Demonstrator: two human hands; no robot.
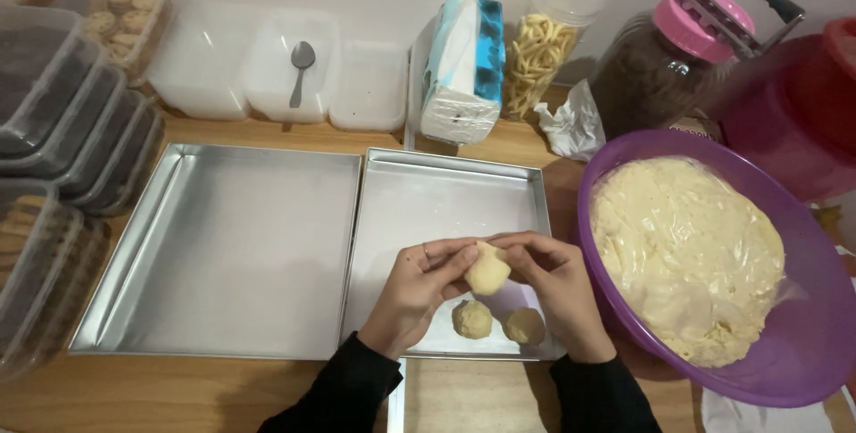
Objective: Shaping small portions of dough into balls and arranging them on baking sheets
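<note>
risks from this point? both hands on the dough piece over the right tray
1. The dough piece is pinched only by fingertips of the left hand and right hand; a slipped grip could drop it onto the two dough balls below.
2. Those balls sit near the right tray's front edge, close to the wrists.
3. The purple bowl overhangs near the right forearm; a nudge seems possible.

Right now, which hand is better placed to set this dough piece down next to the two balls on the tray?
Probably the right hand: it hovers above the two dough balls on the right tray, while sharing the dough piece with the left hand.
</note>
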